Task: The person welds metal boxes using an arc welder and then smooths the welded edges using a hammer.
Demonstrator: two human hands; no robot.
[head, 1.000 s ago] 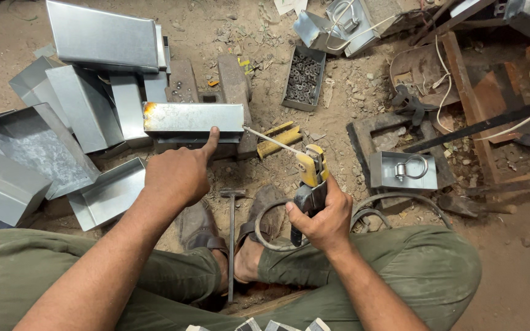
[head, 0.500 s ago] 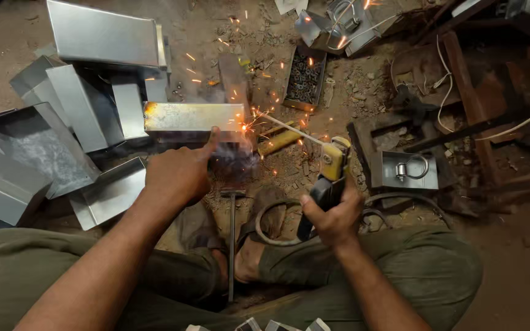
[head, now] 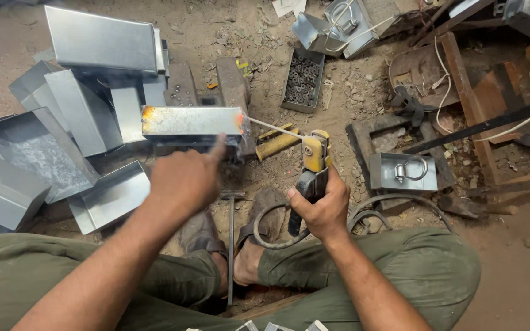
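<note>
I sit on the dirt floor over a rectangular sheet-metal box (head: pixel 188 121) lying on its side. Its right end glows orange at a fresh weld spot, and its left end shows a burnt orange mark. My left hand (head: pixel 185 179) reaches to the box's front edge, index finger stretched out and touching it. My right hand (head: pixel 320 205) grips a yellow and black electrode holder (head: pixel 313 165). Its thin welding rod (head: pixel 274 127) points left, with the tip at the glowing right end of the box.
Several sheet-metal boxes and trays (head: pixel 50 141) are piled at the left. A small tray of dark metal rings (head: pixel 303 79) lies behind. A box with a ring handle (head: pixel 403 172) sits to the right. A hammer (head: pixel 231 239) lies between my feet. Cables and scrap crowd the right.
Half a second ago sparks flew at the box's right end; now they have stopped and only a glow remains. My right hand has drawn the rod slightly away.
</note>
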